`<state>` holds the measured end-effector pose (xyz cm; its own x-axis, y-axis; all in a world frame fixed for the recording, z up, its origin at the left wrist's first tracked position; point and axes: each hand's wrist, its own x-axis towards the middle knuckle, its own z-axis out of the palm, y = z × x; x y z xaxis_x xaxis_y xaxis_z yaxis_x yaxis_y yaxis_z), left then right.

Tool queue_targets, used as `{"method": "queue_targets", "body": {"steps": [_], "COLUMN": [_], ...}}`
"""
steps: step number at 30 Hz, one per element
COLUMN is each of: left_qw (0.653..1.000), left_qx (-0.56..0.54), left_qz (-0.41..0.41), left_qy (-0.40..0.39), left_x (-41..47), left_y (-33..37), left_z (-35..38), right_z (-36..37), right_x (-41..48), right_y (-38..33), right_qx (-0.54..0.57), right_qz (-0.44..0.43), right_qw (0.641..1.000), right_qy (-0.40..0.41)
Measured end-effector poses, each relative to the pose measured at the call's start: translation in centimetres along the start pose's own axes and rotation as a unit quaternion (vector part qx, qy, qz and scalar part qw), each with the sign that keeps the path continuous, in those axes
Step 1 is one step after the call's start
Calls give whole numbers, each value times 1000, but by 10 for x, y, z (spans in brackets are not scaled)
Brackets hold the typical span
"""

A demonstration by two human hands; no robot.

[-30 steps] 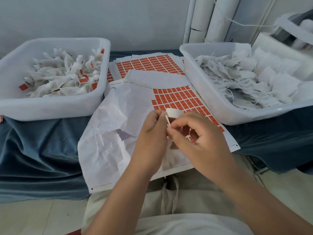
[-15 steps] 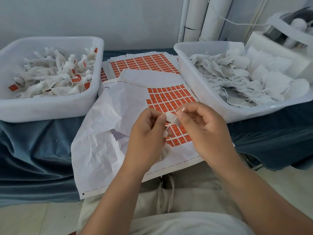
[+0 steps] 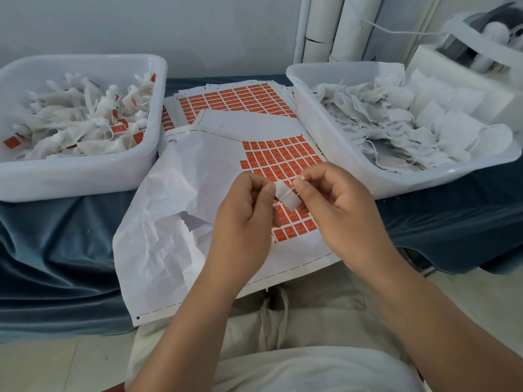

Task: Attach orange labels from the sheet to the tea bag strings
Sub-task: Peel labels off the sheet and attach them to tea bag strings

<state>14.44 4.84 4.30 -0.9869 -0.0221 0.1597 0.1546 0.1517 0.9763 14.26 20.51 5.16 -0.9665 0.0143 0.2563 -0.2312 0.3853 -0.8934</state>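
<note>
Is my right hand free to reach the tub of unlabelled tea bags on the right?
Probably yes: the tub stands open-topped just beside the right hand with nothing between, though that hand now pinches a string.

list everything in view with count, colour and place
left tub: one, white, far left
labelled tea bags: many, white with orange labels, in left tub
right tub: one, white, right
plain tea bags: many, white, in right tub
top label sheet: one, white with orange labels, centre, partly peeled
sheet stack: several, same colours, behind it
cloth: one, dark blue, under the tubs
tubes: about three, white, back wall
small piece: one, white, probably a label, between the hands
string: one, white, across that piece
left hand: one, pinches the piece
right hand: one, pinches the string
</note>
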Motion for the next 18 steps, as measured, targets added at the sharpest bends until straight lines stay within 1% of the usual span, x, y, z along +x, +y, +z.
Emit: {"method": "queue_targets", "body": {"steps": [8, 13, 16, 18], "left_qw": [1000, 999, 996, 987], "left_qx": [19, 0, -65, -122], "left_qz": [19, 18, -34, -99], "left_qy": [16, 27, 50, 34], "left_x": [1, 0, 3, 7], "left_y": [1, 2, 4, 4], "left_z": [-5, -6, -8, -11], "right_z": [5, 8, 10, 11], "right_x": [1, -1, -2, -4], "right_y": [3, 5, 2, 0], "right_qx": [27, 52, 88, 108], "right_qz": [-3, -7, -16, -24], "right_qw": [1000, 999, 996, 994], "right_qy": [-4, 9, 16, 18]}}
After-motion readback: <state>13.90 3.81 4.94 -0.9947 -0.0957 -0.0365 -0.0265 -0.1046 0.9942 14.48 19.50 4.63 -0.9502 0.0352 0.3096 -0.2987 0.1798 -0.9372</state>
